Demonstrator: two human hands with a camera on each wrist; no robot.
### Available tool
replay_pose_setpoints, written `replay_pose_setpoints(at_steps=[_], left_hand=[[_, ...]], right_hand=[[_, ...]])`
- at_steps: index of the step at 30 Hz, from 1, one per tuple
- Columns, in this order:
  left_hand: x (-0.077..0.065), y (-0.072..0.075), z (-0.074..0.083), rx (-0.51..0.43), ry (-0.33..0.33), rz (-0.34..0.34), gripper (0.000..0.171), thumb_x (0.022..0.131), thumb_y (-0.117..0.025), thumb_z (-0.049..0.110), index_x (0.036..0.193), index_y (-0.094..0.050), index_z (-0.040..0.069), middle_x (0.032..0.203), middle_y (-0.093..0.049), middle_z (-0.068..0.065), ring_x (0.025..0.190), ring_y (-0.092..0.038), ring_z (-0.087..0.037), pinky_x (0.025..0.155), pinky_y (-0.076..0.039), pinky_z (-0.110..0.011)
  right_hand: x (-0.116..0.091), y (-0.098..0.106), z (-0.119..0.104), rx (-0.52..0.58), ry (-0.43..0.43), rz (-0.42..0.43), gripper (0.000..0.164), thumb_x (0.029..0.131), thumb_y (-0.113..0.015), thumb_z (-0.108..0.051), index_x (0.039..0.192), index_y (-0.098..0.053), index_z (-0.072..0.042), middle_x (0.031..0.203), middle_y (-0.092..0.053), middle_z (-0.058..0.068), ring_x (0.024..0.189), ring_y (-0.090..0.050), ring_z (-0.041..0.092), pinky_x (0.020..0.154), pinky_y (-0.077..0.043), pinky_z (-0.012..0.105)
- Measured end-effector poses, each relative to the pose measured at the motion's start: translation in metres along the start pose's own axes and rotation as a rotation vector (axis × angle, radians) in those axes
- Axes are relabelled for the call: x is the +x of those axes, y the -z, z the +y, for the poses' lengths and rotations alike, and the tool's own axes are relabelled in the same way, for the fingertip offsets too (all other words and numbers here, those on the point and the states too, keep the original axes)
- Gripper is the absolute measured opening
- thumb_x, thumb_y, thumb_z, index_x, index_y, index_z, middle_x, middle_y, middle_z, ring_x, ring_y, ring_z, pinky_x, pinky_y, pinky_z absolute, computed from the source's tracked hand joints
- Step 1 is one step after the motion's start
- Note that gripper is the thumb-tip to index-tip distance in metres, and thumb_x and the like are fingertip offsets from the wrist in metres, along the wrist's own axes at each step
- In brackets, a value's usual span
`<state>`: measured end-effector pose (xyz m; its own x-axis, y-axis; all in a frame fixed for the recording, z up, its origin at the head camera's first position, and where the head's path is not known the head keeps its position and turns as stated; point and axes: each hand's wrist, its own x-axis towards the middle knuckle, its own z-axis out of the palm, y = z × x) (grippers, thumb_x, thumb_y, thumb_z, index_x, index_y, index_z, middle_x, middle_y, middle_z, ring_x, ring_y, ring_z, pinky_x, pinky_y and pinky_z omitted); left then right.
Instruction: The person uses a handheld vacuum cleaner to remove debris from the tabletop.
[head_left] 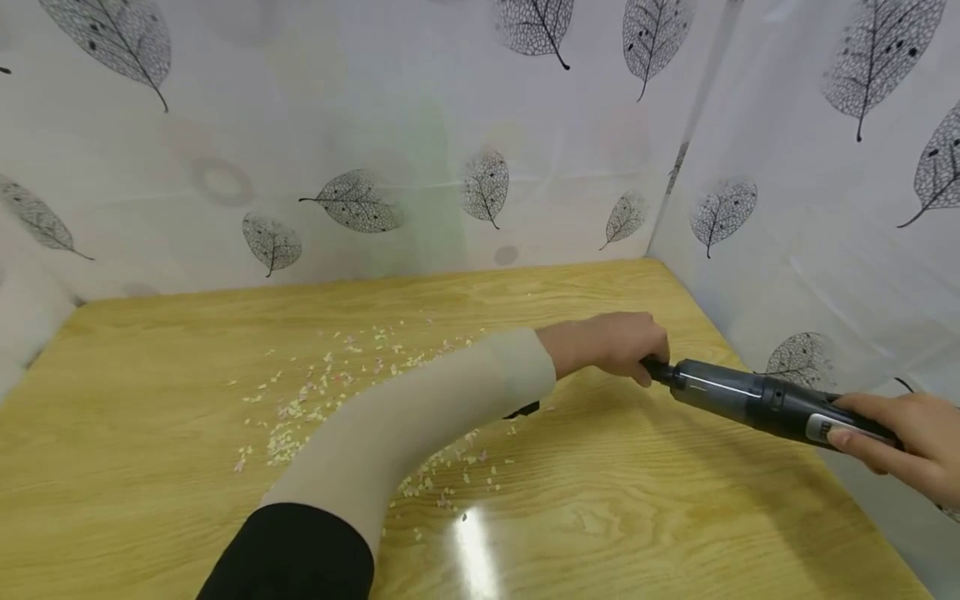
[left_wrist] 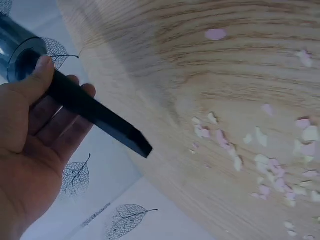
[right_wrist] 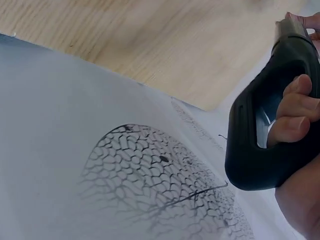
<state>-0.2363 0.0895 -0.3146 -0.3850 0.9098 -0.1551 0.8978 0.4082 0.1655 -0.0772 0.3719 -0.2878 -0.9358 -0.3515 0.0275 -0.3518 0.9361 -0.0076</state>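
Observation:
A black handheld vacuum cleaner with a see-through front section is held above the right side of the table. My right hand grips its looped handle, the fingers passing through the opening in the right wrist view. At the front end, my left hand holds the narrow black nozzle, thumb on one side and fingers behind. The nozzle's slanted tip points toward scattered pink and pale yellow paper bits. In the head view, the left sleeve hides part of the scraps and most of the nozzle.
The wooden table carries the scraps across its middle, partly beneath the left arm. White sheeting with a dark leaf print rises behind the table and along its right edge. A light reflection lies near the front.

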Motion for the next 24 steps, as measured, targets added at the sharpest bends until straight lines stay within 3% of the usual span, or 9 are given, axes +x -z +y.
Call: replay_pose_setpoints(at_steps=[7,14,24], left_hand=[[0.008,0.004,-0.002,-0.047,-0.060,-0.060,0.019,0.093,-0.072,0.028,0.102,-0.077,0.012,0.095,-0.073,0.004,0.077,-0.053,-0.006,0.072,-0.044,-0.018],[0.009,0.004,-0.004,-0.032,-0.068,-0.043,0.018,0.093,-0.073,0.027,0.103,-0.078,0.013,0.099,-0.075,0.003,0.081,-0.058,-0.005,0.078,-0.047,-0.018],[0.012,0.002,-0.007,-0.044,-0.098,-0.022,0.019,0.092,-0.073,0.028,0.102,-0.078,0.013,0.097,-0.076,0.004,0.078,-0.058,-0.004,0.076,-0.046,-0.018]], right_hand=[[0.002,0.000,0.000,0.080,0.099,-0.066,0.008,0.099,-0.058,-0.013,0.097,-0.062,-0.006,0.057,-0.035,-0.021,0.046,-0.027,-0.005,0.044,-0.027,0.020],[0.004,0.001,0.000,0.097,0.138,-0.047,0.004,0.098,-0.059,-0.009,0.096,-0.062,-0.006,0.058,-0.036,-0.022,0.047,-0.028,-0.006,0.043,-0.028,0.019],[0.003,0.002,-0.001,0.051,0.091,-0.062,0.013,0.098,-0.061,-0.015,0.099,-0.064,-0.002,0.058,-0.040,-0.020,0.045,-0.031,-0.005,0.042,-0.031,0.020]])
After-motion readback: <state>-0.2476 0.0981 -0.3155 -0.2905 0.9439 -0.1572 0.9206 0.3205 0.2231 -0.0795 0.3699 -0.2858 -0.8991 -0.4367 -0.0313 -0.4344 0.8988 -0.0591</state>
